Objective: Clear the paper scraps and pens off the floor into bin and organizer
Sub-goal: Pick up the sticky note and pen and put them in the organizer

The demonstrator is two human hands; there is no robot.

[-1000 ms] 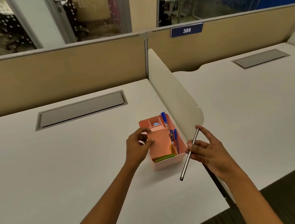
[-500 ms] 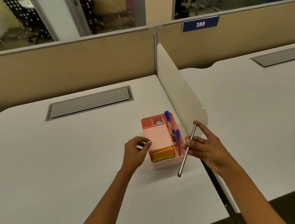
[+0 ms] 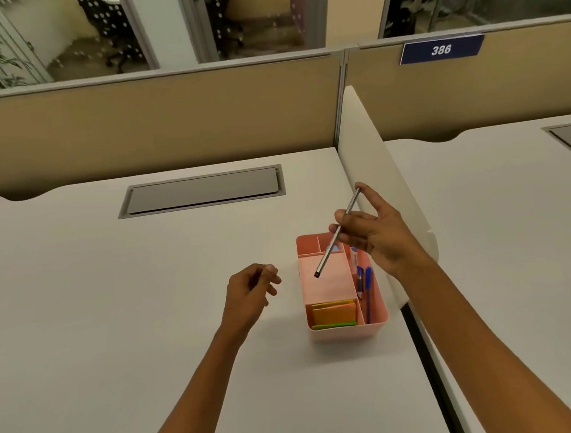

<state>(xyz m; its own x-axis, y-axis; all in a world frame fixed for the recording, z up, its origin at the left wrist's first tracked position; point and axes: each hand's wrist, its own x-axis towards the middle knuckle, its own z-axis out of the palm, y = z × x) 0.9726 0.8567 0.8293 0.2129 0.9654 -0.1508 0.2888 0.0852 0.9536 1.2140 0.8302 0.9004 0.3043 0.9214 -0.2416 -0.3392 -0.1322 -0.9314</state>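
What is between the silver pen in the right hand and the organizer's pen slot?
Nothing visible. The right hand holds the silver pen tilted above the pink organizer, its tip over the covered middle section. The narrow right slot holding blue pens is open from above. The left hand is off to the side.

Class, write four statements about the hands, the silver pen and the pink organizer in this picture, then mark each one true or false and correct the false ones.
1. The right hand holds a silver pen above the pink organizer. True.
2. The left hand grips the organizer's rim. False: it hangs beside the organizer, apart from it, holding nothing.
3. Blue pens lie in the organizer's narrow right compartment. True.
4. The organizer stands on the floor. False: it stands on the white desk, near the divider panel.
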